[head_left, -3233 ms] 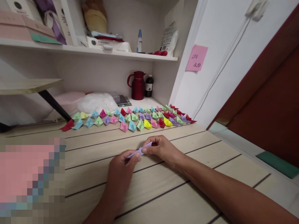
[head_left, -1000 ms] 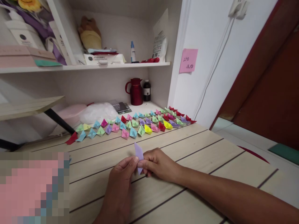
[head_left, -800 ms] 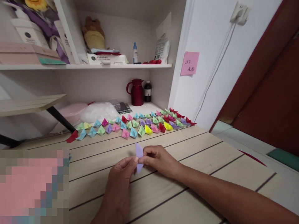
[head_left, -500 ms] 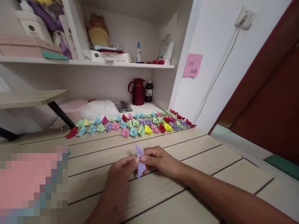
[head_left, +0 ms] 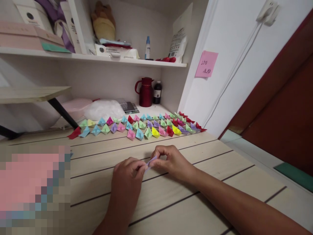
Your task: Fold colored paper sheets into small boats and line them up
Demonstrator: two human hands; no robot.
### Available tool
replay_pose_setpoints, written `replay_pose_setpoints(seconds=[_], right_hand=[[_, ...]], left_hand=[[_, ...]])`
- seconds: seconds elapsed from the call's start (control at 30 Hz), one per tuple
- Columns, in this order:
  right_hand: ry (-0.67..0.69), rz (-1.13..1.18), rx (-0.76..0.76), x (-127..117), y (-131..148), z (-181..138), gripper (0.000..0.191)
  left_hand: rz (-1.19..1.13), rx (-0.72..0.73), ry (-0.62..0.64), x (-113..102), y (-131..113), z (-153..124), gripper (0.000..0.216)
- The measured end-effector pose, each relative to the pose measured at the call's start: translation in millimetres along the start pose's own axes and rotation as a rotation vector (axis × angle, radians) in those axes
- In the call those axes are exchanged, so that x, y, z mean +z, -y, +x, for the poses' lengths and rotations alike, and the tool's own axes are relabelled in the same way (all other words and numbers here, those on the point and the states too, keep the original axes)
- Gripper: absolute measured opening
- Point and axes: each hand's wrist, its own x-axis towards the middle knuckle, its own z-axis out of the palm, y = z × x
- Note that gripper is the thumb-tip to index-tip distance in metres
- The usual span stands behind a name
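Observation:
A small folded piece of purple paper [head_left: 152, 160] is held edge-on above the wooden table [head_left: 186, 209], so only a thin strip of it shows. My left hand [head_left: 129, 173] pinches its near left end between thumb and fingers. From the other side, my right hand [head_left: 168, 161] grips it with thumb and forefinger, the remaining fingers curled behind. Beyond both hands, folded paper boats [head_left: 139, 134] in many colours stand in rows along the back of the table. A yellow boat [head_left: 155, 132] and a pink boat [head_left: 131, 134] are in the front row.
A red thermos jug [head_left: 146, 93] and a dark bottle [head_left: 157, 93] stand behind the boats under a white shelf [head_left: 156, 62]. A raised wooden stand [head_left: 34, 94] with black legs is at the left. Pixelation hides the lower left corner.
The purple paper has turned from showing its broad face to lying nearly edge-on. Both hands still pinch it, with the fingers shifted. The view has tilted slightly.

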Motion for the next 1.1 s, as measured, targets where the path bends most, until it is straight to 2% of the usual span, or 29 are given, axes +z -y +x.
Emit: replay_pose_setpoints(seconds=[0.07, 0.13, 0.17, 0.27, 0.37, 0.57, 0.77, 0.93, 1.1], right_hand=[[-0.009, -0.092, -0.082, -2, -4, 1, 0.022], [0.004, -0.206, -0.122, -4, -9, 3, 0.035], [0.015, -0.272, -0.128, -4, -12, 3, 0.038], [0.056, -0.45, -0.156, -7, -18, 4, 0.03], [0.102, -0.515, -0.193, -9, -20, 5, 0.025], [0.138, -0.494, -0.197, -12, -18, 4, 0.024], [0.173, -0.48, -0.257, -10, -18, 4, 0.028], [0.192, -0.528, -0.336, -9, -21, 5, 0.02], [0.19, -0.612, -0.365, -9, -24, 6, 0.019]], left_hand=[[0.14, 0.096, 0.012, 1, 4, 0, 0.013], [0.224, 0.114, 0.064, 3, 7, 1, 0.015], [0.252, 0.095, 0.098, 3, 8, 1, 0.014], [0.326, 0.018, 0.175, 5, 9, 2, 0.005], [0.35, -0.019, 0.203, 5, 11, 4, 0.015], [0.268, -0.066, 0.2, 4, 13, 3, 0.031], [0.157, -0.103, 0.191, 5, 15, 5, 0.027], [-0.075, -0.205, 0.155, 3, 20, 9, 0.023], [-0.237, -0.311, 0.172, -5, 14, 12, 0.023]])
